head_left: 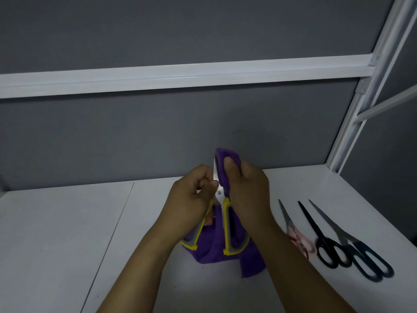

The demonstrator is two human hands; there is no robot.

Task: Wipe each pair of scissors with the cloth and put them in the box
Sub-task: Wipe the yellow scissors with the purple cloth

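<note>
- Both hands are closed round one load: our left hand [191, 195] grips the yellow-handled scissors [226, 224] just beside the pivot, fingers curled.
- Our right hand [248, 190] pinches the purple cloth [250, 260] round the blade, thumb pressed flat on the fabric.
- We hold the scissors raised over the white table [67, 233], tips up, handles down and spread apart.
- One bright strip of blade edge shows between our hands. The tip is covered by cloth.
- The cloth's loose end hangs behind the handles. We cannot tell whether it touches the table.
- Three more pairs lie flat at our right, close side by side, tips pointing away: pink-handled scissors [295, 233] nearest our right forearm, then black-handled scissors [320, 236], then dark blue-handled scissors [352, 242], whose blades cross the black pair's handle.
- The blue pair lies near the table's right edge.
- Open table surface stretches to our left, crossed by two thin seams.
- Ahead, the far table edge meets a grey wall [158, 136] bearing a white rail [180, 77]. A white frame post [352, 118] rises at the far right corner.
</note>
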